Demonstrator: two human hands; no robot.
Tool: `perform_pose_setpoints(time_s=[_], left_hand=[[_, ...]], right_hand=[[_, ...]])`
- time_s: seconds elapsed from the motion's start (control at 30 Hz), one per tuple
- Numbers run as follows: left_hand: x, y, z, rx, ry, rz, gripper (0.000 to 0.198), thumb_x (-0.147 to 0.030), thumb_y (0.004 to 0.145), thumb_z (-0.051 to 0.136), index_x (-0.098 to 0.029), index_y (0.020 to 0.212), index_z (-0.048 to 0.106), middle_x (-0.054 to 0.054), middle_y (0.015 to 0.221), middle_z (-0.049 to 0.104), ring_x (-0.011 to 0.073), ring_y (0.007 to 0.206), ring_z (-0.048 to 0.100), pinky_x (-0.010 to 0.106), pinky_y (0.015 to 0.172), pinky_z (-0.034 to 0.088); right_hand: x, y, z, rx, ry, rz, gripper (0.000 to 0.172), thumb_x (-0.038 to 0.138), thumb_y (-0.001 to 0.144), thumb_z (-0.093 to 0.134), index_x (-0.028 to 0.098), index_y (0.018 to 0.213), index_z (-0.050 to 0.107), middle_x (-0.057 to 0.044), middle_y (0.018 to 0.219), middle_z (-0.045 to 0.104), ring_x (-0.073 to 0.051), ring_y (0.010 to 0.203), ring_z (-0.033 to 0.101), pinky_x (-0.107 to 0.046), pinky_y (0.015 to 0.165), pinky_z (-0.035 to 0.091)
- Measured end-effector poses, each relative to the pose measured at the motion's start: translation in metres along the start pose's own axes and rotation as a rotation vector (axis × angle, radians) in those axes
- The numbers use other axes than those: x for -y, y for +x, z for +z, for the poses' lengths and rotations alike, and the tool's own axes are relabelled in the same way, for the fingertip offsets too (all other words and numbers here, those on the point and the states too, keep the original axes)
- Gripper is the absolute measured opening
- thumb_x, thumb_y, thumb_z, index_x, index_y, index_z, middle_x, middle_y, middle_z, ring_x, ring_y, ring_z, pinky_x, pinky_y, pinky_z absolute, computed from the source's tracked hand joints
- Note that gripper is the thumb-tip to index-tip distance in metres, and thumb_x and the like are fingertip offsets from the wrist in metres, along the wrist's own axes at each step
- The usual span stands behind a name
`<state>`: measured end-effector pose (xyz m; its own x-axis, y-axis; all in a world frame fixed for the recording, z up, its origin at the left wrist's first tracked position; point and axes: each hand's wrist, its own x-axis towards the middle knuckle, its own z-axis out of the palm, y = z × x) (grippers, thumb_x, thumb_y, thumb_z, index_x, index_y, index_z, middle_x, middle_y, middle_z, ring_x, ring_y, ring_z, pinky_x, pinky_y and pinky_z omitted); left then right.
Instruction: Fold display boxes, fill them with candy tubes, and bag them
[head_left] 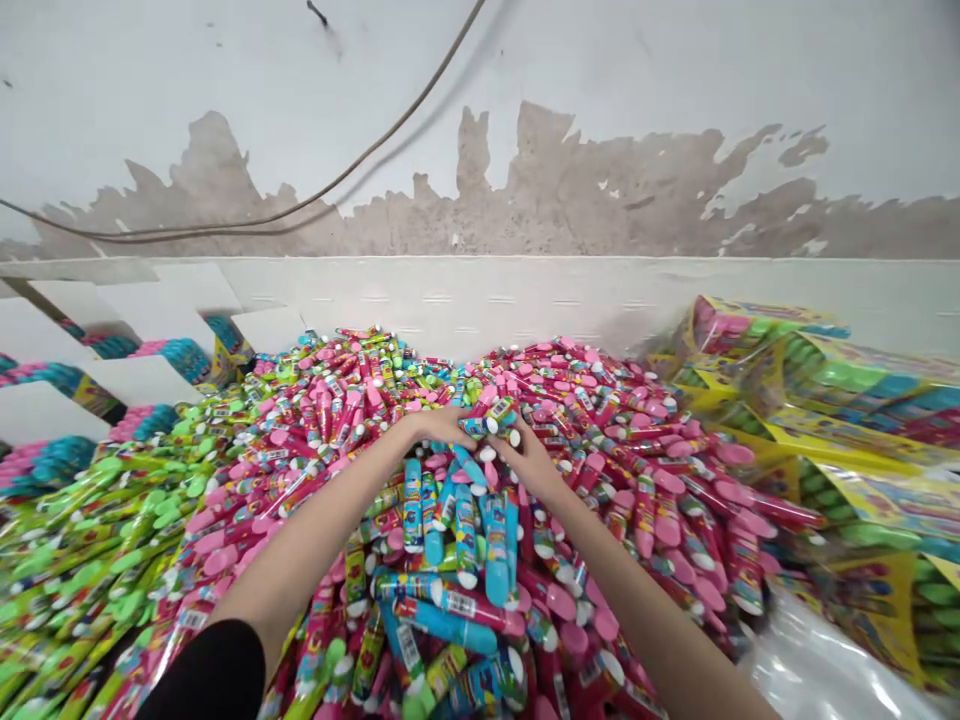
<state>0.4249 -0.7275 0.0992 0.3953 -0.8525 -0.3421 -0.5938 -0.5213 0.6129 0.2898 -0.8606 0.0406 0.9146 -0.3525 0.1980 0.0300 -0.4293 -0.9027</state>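
In the middle of a big heap of slim, printed plastic tubes with rounded caps, both my arms reach forward. My left hand (448, 426) curls around the left side of a small bunch of tubes (498, 410), its fingers partly hidden behind them. From the other side, my right hand (531, 462) grips the same bunch, which shows green and blue wrappers and white ends. Just below the hands lie several blue tubes (465, 525), mixed with pink tubes (559, 600).
Green tubes (112, 540) spread over the left. Behind them stand open boxes with white flaps (142, 385), packed with pink and blue tubes. Filled yellow display boxes (847, 430) are stacked at right, near clear plastic (817, 660). A peeling wall (525, 190) with a hanging cable (360, 160) rises behind.
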Motion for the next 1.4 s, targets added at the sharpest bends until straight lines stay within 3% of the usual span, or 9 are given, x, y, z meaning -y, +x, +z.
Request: perform_pose_setpoints(time_s=[0.13, 0.27, 0.4, 0.53, 0.73, 0.93, 1.13, 1.3, 1.4], left_hand=[[-0.016, -0.066, 0.009, -0.036, 0.054, 0.118, 0.051, -0.026, 0.063, 0.071, -0.017, 0.112, 0.061, 0.002, 0.113, 0.064, 0.0223, 0.104, 0.058, 0.029, 0.093, 0.045], [-0.023, -0.133, 0.036, -0.173, 0.312, 0.200, 0.047, -0.030, 0.066, 0.069, -0.018, 0.111, 0.060, 0.008, 0.121, 0.058, 0.0274, 0.115, 0.051, 0.040, 0.104, 0.037], [-0.029, -0.192, 0.072, -0.293, 0.515, 0.022, 0.053, -0.020, 0.068, 0.065, -0.021, 0.120, 0.054, 0.008, 0.139, 0.044, 0.0362, 0.133, 0.029, 0.054, 0.106, 0.033], [-0.029, -0.232, 0.109, -0.339, 0.524, -0.123, 0.068, -0.019, 0.066, 0.066, -0.019, 0.130, 0.044, 0.007, 0.147, 0.033, 0.0400, 0.140, 0.005, 0.060, 0.107, 0.029], [-0.018, -0.252, 0.151, -0.453, 0.402, -0.240, 0.077, -0.024, 0.067, 0.068, -0.023, 0.138, 0.036, 0.002, 0.155, 0.018, 0.0421, 0.140, -0.011, 0.069, 0.110, 0.008], [-0.007, -0.257, 0.176, -0.519, 0.365, -0.191, 0.102, -0.030, 0.065, 0.072, -0.029, 0.147, 0.012, 0.002, 0.157, 0.010, 0.0388, 0.140, -0.013, 0.066, 0.111, 0.007], [0.006, -0.258, 0.204, -0.638, 0.491, -0.137, 0.103, -0.041, 0.065, 0.074, -0.023, 0.147, 0.015, 0.006, 0.156, 0.015, 0.0394, 0.141, -0.010, 0.066, 0.111, 0.007], [0.022, -0.268, 0.217, -0.628, 0.555, -0.101, 0.124, -0.047, 0.056, 0.081, -0.019, 0.148, 0.003, 0.010, 0.156, 0.009, 0.0460, 0.138, -0.013, 0.071, 0.106, 0.001], [0.024, -0.291, 0.221, -0.559, 0.591, -0.076, 0.123, -0.038, 0.057, 0.081, -0.017, 0.148, 0.000, 0.014, 0.156, 0.005, 0.0426, 0.139, -0.012, 0.065, 0.109, 0.006]], right_hand=[[0.025, -0.048, 0.012, -0.004, -0.129, -0.052, 0.042, 0.047, 0.078, 0.055, 0.021, 0.109, 0.062, -0.011, 0.123, 0.053, -0.028, 0.113, 0.050, -0.046, 0.098, 0.039], [0.042, -0.098, 0.026, -0.029, -0.406, -0.195, 0.040, 0.040, 0.078, 0.055, 0.022, 0.113, 0.062, -0.011, 0.128, 0.047, -0.032, 0.123, 0.039, -0.052, 0.104, 0.034], [0.051, -0.142, 0.037, 0.018, -0.535, -0.280, 0.047, 0.042, 0.076, 0.058, 0.024, 0.119, 0.056, -0.012, 0.137, 0.036, -0.035, 0.130, 0.031, -0.055, 0.103, 0.036], [0.052, -0.174, 0.047, 0.016, -0.651, -0.351, 0.051, 0.041, 0.079, 0.056, 0.021, 0.125, 0.049, -0.014, 0.147, 0.023, -0.039, 0.133, 0.025, -0.058, 0.102, 0.036], [0.054, -0.188, 0.055, -0.044, -0.768, -0.401, 0.053, 0.039, 0.082, 0.051, 0.018, 0.130, 0.044, -0.014, 0.151, 0.016, -0.041, 0.136, 0.019, -0.059, 0.103, 0.035], [0.044, -0.183, 0.057, -0.057, -0.802, -0.497, 0.054, 0.042, 0.083, 0.051, 0.016, 0.130, 0.044, -0.016, 0.148, 0.024, -0.039, 0.135, 0.024, -0.056, 0.104, 0.035], [0.029, -0.180, 0.059, -0.055, -0.810, -0.577, 0.065, 0.047, 0.076, 0.060, 0.016, 0.132, 0.046, -0.019, 0.146, 0.029, -0.042, 0.132, 0.030, -0.058, 0.103, 0.035], [0.030, -0.178, 0.059, 0.027, -0.860, -0.396, 0.092, 0.050, 0.069, 0.072, 0.015, 0.144, 0.032, -0.026, 0.149, 0.020, -0.052, 0.132, 0.024, -0.065, 0.098, 0.032], [0.041, -0.197, 0.055, 0.093, -0.848, -0.305, 0.087, 0.037, 0.070, 0.074, 0.014, 0.143, 0.034, -0.029, 0.148, 0.019, -0.049, 0.131, 0.028, -0.060, 0.099, 0.034]])
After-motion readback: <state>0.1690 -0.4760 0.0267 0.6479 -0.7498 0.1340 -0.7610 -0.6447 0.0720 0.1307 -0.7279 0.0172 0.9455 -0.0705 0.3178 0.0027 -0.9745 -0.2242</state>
